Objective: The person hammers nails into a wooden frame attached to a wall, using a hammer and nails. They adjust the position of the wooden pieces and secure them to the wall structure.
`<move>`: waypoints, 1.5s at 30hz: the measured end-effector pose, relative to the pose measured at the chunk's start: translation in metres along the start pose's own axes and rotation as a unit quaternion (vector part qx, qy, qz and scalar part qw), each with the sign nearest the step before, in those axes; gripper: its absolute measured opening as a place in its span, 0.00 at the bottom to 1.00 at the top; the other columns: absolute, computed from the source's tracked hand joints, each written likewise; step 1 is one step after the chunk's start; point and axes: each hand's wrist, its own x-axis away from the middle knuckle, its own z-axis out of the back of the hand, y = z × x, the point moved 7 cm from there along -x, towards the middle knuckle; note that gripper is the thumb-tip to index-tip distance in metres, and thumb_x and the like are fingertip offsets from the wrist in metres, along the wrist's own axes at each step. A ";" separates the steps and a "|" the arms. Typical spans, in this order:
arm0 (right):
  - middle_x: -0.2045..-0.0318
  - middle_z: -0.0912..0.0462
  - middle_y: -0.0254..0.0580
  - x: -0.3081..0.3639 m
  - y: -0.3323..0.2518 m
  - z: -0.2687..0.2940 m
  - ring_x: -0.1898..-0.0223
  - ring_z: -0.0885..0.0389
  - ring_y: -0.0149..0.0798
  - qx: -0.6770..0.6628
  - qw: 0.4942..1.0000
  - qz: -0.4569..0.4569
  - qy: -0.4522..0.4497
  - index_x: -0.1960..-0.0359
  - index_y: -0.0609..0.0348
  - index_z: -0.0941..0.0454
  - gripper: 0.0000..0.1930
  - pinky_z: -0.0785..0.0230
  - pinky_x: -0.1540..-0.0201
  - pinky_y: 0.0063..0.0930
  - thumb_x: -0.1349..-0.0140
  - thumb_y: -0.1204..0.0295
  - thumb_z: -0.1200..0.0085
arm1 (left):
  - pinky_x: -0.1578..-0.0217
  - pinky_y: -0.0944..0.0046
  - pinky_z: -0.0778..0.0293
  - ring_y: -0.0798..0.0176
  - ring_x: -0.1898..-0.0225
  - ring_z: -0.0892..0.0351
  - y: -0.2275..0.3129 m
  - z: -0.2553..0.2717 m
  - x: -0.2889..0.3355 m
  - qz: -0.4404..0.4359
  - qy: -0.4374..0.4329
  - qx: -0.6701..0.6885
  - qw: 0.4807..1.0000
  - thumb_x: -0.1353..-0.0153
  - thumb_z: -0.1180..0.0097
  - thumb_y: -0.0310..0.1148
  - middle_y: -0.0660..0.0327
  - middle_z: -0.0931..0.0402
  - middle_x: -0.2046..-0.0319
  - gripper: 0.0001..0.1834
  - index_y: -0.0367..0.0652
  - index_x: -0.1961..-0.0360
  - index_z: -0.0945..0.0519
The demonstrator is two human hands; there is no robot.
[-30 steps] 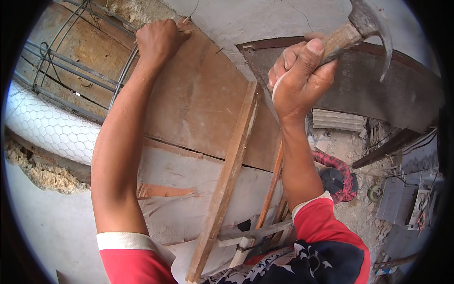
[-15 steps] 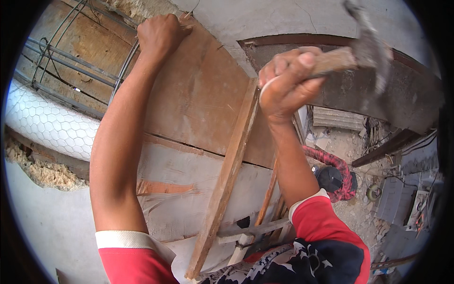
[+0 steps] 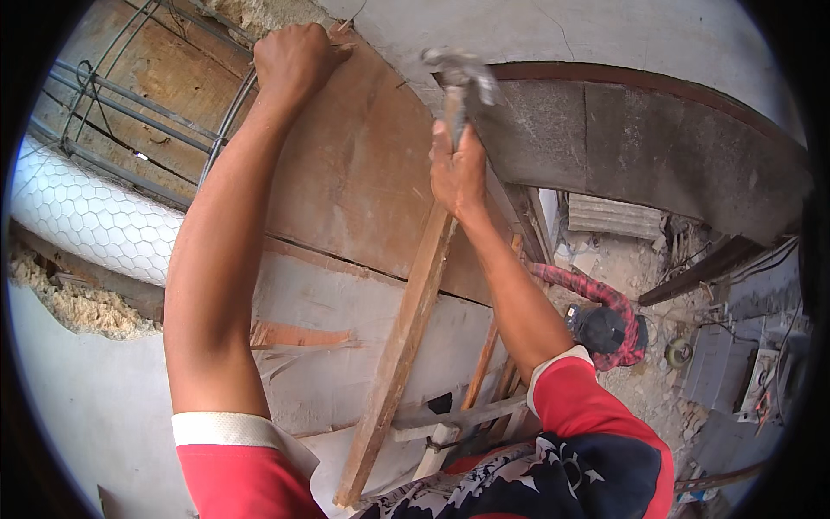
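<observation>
My right hand (image 3: 459,171) is wrapped round the wooden handle of a claw hammer (image 3: 467,73), raised beside the edge of a brown plywood panel (image 3: 367,173). The hammer's metal head is slightly blurred, and it points toward the upper wall. At the panel's far left corner my left hand (image 3: 294,62) is closed in a fist, its back toward me. A splintered bit of wood (image 3: 342,52) shows beside its knuckles. What the left fingers grip, if anything, is hidden.
Steel reinforcing bars (image 3: 143,112) and a white roll under hexagonal wire mesh (image 3: 95,212) lie left of my arm. A long wooden batten (image 3: 393,372) crosses the panels. Far below at right, another person (image 3: 609,329) in a plaid sleeve bends over rubble. A dark board (image 3: 622,130) spans the upper right.
My right hand has swung the hammer left, from the upper right to near the panel's edge, and its head has turned upward. My left fist has stayed nearly in place.
</observation>
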 end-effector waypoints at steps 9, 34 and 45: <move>0.80 0.29 0.32 -0.041 -0.137 0.041 0.82 0.30 0.23 -0.194 0.978 0.078 0.000 0.59 0.63 0.29 0.20 0.35 0.80 0.22 0.21 0.54 0.55 | 0.61 0.51 0.17 0.48 0.61 0.11 -0.016 -0.013 0.019 0.030 -0.012 -0.004 0.999 0.43 0.34 0.62 0.51 0.12 0.65 0.29 0.43 0.64 0.10; 0.79 0.27 0.37 -0.016 -0.085 0.018 0.81 0.27 0.31 -0.138 0.989 -0.023 -0.047 0.64 0.62 0.29 0.21 0.33 0.79 0.27 0.23 0.53 0.53 | 0.63 0.50 0.17 0.46 0.62 0.11 -0.019 -0.022 0.019 0.023 -0.008 0.000 1.000 0.43 0.35 0.62 0.49 0.12 0.67 0.29 0.42 0.66 0.11; 0.78 0.29 0.34 -0.001 -0.008 0.001 0.80 0.28 0.30 0.030 0.996 -0.004 -0.086 0.60 0.59 0.29 0.22 0.31 0.75 0.29 0.24 0.49 0.50 | 0.60 0.47 0.18 0.43 0.61 0.12 -0.013 -0.015 0.011 0.007 -0.008 0.010 1.000 0.42 0.38 0.63 0.47 0.13 0.66 0.32 0.39 0.64 0.12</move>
